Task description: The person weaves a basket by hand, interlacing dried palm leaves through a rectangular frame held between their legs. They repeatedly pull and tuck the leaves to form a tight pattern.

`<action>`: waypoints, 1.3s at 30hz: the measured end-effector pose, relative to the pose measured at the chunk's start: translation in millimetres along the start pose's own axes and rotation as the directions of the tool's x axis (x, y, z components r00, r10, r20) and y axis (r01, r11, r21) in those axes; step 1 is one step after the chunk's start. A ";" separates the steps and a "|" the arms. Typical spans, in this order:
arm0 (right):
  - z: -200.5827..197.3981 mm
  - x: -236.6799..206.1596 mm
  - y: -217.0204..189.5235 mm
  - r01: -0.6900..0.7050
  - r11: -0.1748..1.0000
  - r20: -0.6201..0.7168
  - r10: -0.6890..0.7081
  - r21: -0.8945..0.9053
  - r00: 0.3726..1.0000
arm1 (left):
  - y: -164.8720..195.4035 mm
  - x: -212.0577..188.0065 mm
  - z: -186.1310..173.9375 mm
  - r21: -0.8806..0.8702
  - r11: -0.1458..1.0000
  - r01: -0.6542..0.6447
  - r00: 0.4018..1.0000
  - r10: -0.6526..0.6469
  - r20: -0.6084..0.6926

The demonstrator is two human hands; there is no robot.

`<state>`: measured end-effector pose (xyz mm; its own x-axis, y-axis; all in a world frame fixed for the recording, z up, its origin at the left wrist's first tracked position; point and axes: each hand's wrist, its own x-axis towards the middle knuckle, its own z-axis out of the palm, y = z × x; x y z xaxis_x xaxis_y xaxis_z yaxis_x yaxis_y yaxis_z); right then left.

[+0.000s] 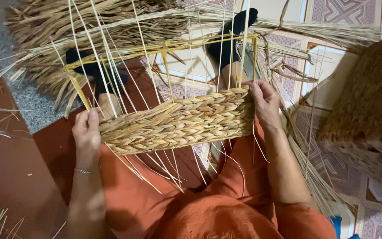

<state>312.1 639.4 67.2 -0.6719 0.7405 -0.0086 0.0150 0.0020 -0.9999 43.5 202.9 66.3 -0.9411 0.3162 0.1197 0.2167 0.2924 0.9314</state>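
The half-woven straw basket panel (177, 121) lay across the person's lap with its long axis running left to right, tilted a little upward toward the right, unwoven stakes rising from it to a yellow frame (164, 46). The left hand (86, 132) clasped its left end and the right hand (265, 104) gripped its right end, each equally close, fingers curled over the edges. Beyond lay loose dried straw (89, 26), and a finished woven basket (363, 106) stood on the tiled floor (332, 66) to the right.

A half-woven straw basket wall (177, 120) spans the frame's centre, tilted, braided in 5 rows, loose strands sticking out.
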 end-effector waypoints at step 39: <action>-27.1 19.3 60.2 0.028 0.970 -0.022 -0.024 0.242 0.999 | 74.6 -44.9 -0.7 0.318 0.948 0.007 1.000 -0.009 0.005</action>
<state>320.1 672.0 7.1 -0.6555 0.7551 0.0153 -0.1833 -0.1394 -0.9731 101.8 209.9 130.7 -0.9416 0.3185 0.1096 0.2818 0.5666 0.7743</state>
